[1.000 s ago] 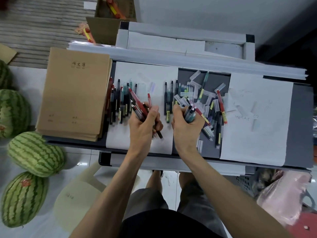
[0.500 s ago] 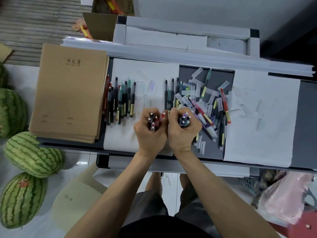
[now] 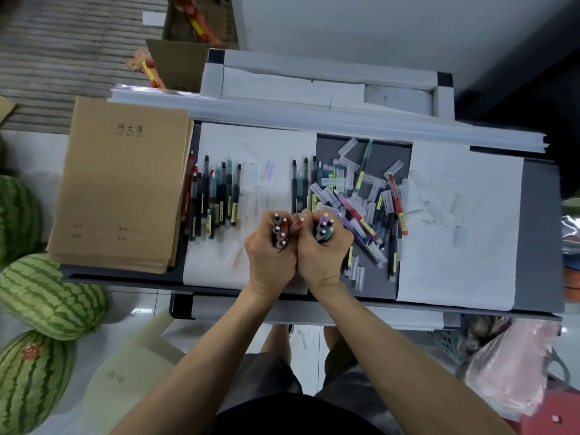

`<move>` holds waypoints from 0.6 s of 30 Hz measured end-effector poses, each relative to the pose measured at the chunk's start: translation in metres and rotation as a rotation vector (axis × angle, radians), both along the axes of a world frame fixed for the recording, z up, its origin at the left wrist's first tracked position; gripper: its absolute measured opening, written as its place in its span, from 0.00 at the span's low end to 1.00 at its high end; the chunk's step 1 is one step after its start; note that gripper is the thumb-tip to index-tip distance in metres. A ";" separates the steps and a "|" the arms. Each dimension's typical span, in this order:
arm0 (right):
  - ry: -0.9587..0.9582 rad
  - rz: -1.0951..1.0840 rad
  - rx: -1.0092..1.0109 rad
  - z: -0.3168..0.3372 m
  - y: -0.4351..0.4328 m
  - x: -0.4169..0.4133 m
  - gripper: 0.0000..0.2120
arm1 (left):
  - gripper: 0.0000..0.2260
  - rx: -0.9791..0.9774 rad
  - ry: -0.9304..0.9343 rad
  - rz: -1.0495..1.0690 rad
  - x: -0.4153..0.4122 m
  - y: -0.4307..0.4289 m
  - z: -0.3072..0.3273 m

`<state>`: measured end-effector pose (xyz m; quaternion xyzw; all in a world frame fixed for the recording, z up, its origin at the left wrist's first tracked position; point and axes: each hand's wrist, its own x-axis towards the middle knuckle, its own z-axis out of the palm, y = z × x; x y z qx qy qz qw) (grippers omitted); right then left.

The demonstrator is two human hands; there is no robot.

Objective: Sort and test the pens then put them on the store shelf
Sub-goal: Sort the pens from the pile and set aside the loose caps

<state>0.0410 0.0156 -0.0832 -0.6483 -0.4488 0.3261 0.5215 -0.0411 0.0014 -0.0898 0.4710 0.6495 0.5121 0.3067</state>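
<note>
Seen from above, the fingers of the left hand (image 3: 271, 257) are curled tightly around a fistful of pens (image 3: 280, 230), dark and red ones, held upright with their tips toward the camera. The right hand (image 3: 323, 255) grips a second fistful (image 3: 324, 226) the same way, these purple and dark. The two fists touch side by side, and one red pen (image 3: 298, 222) leans in the gap between them (which hand holds it cannot be made out). Both fists sit over the near part of a white sheet (image 3: 257, 142) spread on a grey table (image 3: 539, 240). To the left on that sheet lies a neat row of pens (image 3: 216, 196), side by side. Just right of the hands, on the bare grey surface, is a loose heap of pens and clear caps (image 3: 370, 196). A second white sheet (image 3: 461, 224) with faint scribbles lies further right. A stack of brown notebooks (image 3: 122, 183) sits at the table's left end, and striped watermelons (image 3: 50, 296) rest on the floor beside it.
</note>
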 end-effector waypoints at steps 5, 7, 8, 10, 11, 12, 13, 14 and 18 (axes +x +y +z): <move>0.075 -0.001 -0.108 0.024 0.004 -0.009 0.23 | 0.12 -0.018 -0.071 0.053 0.001 0.006 0.022; 0.183 0.031 -0.199 0.033 0.010 -0.013 0.24 | 0.14 -0.055 -0.115 0.084 -0.002 0.009 0.034; 0.236 0.069 -0.256 0.037 0.014 -0.014 0.24 | 0.14 -0.091 -0.146 0.109 -0.006 0.011 0.041; 0.364 0.167 -0.403 0.044 0.023 -0.018 0.23 | 0.14 -0.174 -0.209 0.135 -0.020 0.014 0.051; 0.437 0.201 -0.486 0.047 0.027 -0.021 0.21 | 0.12 -0.220 -0.248 0.130 -0.031 0.016 0.053; 0.504 0.216 -0.570 0.051 0.030 -0.023 0.17 | 0.11 -0.268 -0.282 0.114 -0.042 0.018 0.057; 0.570 0.216 -0.649 0.055 0.034 -0.026 0.13 | 0.10 -0.317 -0.296 0.093 -0.055 0.019 0.060; 0.638 0.204 -0.717 0.058 0.038 -0.030 0.11 | 0.09 -0.365 -0.295 0.069 -0.067 0.020 0.063; 0.752 0.148 -0.792 0.063 0.052 -0.047 0.09 | 0.05 -0.527 -0.252 0.003 -0.108 0.022 0.068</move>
